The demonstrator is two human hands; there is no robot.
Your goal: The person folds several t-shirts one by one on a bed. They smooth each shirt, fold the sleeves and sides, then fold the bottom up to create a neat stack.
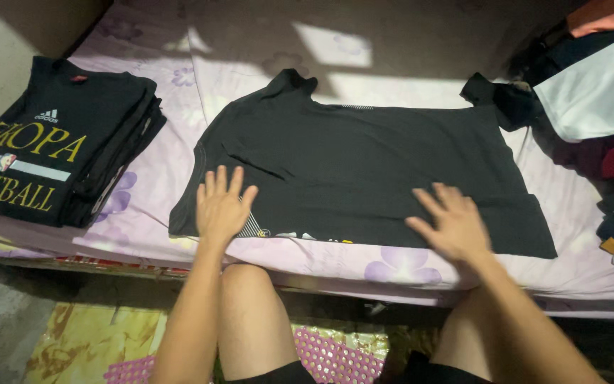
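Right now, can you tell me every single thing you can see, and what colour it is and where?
Black shirt: one, black, spread flat on the middle of the bed, under both hands.
Folded shirts: one stack, black with yellow lettering on top, at the left of the bed.
Bed sheet: one, pale pink with purple flowers, covering the bed.
Clothes heap: one pile, white, orange, red and dark pieces, at the right edge.
Floor mat: one, pink with holes, on the floor between the knees.
Knees: two, bare, below the bed edge.
Left hand: one, fingers spread, flat on the shirt's near left part.
Right hand: one, open, on the shirt's near right part.
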